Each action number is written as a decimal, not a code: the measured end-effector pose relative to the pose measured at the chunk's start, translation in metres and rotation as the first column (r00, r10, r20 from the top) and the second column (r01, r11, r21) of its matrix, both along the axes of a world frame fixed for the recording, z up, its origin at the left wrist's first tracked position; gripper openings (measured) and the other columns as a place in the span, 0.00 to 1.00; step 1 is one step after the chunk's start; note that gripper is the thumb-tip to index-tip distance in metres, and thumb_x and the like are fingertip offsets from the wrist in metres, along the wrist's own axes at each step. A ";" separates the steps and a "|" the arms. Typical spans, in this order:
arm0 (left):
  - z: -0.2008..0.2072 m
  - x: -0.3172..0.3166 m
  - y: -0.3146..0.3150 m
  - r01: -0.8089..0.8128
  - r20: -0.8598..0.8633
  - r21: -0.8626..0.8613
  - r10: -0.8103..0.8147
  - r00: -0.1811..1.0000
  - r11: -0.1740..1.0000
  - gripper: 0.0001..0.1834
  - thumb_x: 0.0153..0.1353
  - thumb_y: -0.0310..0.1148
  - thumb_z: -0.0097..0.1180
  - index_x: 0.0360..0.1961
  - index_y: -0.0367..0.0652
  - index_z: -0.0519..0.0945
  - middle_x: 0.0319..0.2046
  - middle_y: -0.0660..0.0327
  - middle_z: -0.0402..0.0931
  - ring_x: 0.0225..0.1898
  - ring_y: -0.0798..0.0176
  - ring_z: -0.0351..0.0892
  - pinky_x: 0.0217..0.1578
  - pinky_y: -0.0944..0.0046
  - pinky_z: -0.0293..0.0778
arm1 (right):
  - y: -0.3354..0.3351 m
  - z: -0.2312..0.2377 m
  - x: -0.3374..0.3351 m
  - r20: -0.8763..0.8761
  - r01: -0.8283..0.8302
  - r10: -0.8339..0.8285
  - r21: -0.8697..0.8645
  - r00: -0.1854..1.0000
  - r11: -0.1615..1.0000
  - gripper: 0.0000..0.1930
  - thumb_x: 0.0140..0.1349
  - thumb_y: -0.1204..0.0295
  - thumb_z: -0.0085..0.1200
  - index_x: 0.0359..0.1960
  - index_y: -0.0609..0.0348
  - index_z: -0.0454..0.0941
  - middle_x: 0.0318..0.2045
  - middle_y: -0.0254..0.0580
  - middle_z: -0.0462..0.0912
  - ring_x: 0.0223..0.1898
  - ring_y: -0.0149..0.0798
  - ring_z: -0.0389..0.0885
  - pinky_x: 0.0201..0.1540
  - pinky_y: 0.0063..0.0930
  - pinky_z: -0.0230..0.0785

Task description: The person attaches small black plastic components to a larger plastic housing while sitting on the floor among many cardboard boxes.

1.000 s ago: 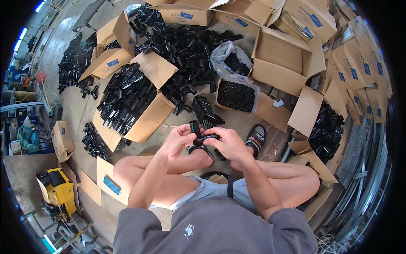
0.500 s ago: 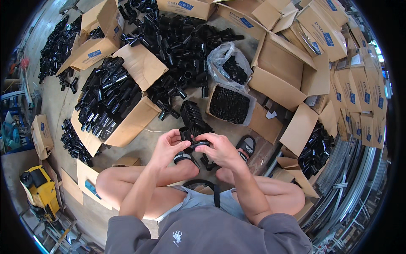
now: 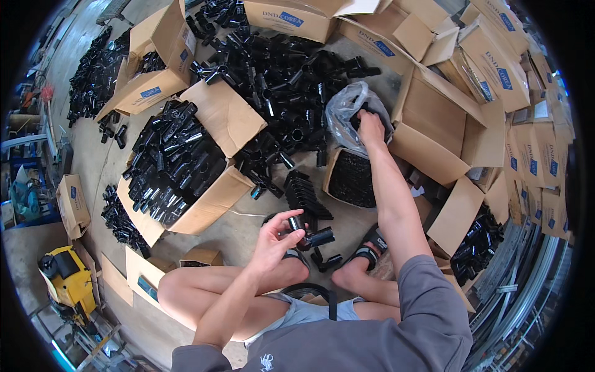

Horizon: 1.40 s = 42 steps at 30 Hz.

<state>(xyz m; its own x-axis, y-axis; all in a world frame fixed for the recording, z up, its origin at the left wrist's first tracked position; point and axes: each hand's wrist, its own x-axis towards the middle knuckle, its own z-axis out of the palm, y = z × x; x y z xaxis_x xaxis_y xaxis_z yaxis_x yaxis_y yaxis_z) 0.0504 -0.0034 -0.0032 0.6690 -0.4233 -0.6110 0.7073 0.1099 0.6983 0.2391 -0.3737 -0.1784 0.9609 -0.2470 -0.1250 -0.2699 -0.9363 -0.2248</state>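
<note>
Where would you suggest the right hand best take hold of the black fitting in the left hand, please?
Probably by the side branch of the black fitting, with the right hand coming from the right: that branch points rightward and looks uncovered, while the left hand pinches the other tube.

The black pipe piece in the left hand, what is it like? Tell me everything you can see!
The black pipe piece is smooth and shiny, maybe plastic, with bright light glinting on it. It has a short tube, pinched between the thumb and fingers of the left hand, and another arm sticking out toward the right. It is held up in front of the person, over the bent legs. The right hand isn't touching it. Fingers hide some of it, so I can't see its whole shape.
</note>
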 end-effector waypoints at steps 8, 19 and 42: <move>-0.009 -0.004 0.002 -0.063 -0.071 -0.009 0.062 0.996 0.998 0.27 0.67 0.32 0.65 0.67 0.50 0.74 0.48 0.60 0.84 0.42 0.71 0.83 0.38 0.69 0.76 | -0.002 0.026 -0.015 0.296 0.100 -0.141 0.151 0.945 0.984 0.15 0.62 0.79 0.54 0.50 0.55 0.81 0.44 0.54 0.86 0.49 0.58 0.84 0.52 0.50 0.77; 0.012 -0.021 0.012 -0.402 -0.261 -0.233 0.342 0.903 0.885 0.25 0.73 0.32 0.57 0.69 0.58 0.70 0.52 0.59 0.83 0.48 0.62 0.85 0.50 0.55 0.82 | 0.177 0.216 -0.239 0.100 0.111 -0.547 0.934 0.831 0.339 0.08 0.67 0.76 0.62 0.46 0.64 0.82 0.37 0.29 0.84 0.35 0.21 0.79 0.40 0.17 0.73; 0.092 -0.111 -0.031 -0.391 -0.016 -0.337 0.410 0.912 0.856 0.25 0.73 0.32 0.56 0.68 0.57 0.68 0.55 0.59 0.79 0.53 0.61 0.84 0.49 0.56 0.85 | 0.205 0.268 -0.359 0.263 -0.031 -0.600 0.929 0.755 0.369 0.09 0.61 0.76 0.67 0.42 0.62 0.87 0.35 0.37 0.88 0.35 0.26 0.80 0.41 0.22 0.71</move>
<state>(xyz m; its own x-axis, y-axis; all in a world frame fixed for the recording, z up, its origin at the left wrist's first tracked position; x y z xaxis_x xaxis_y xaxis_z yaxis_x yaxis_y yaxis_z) -0.0603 -0.0343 0.0885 0.8517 -0.2800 -0.4429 0.5150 0.6034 0.6089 -0.1195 -0.1687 0.0891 0.8153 -0.5790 -0.0091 -0.0281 -0.0238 -0.9993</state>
